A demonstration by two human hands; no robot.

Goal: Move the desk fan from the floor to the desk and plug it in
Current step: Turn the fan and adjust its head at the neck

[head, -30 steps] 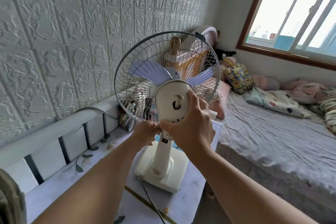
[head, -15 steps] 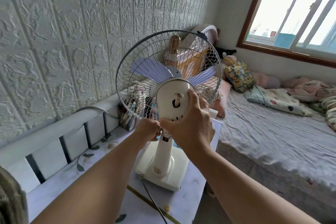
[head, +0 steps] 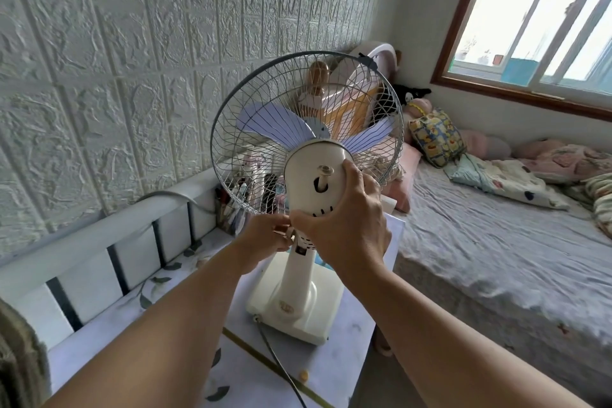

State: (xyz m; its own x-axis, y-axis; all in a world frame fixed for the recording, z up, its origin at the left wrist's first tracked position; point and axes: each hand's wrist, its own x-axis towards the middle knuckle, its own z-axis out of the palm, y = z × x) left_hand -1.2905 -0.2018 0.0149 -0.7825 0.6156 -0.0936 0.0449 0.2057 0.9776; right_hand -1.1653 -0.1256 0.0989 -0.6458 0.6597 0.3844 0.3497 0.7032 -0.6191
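Cream plastic desk fan w/ a wire cage and pale blue blades (head: pixel 306 156) is already up on the marble-look desk top (head: pixel 139 334), square base sitting flat near the far right corner, so the lifting part looks done. Person seems to be setting the head angle rn. Right hand (head: pixel 347 219) is wrapped round the back of the round motor housing, fingers curled over its right side. Left hand (head: pixel 265 235) pinches something small at the neck joint just under the housing, prob a tilt knob, can't tell exactly.

Stem stands upright, so long axis is vertical. Cage faces away from the person, toward the far end of the room and the grey-sheeted bed (head: pixel 496 242), tilted up a bit.

Dark power cord (head: pixel 278 361) trails off the base's near edge toward the person, across the desk and out of view. Plug isn't visible, no socket visible either. Next move imo: let go of the head, follow the cord to the plug, find an outlet.
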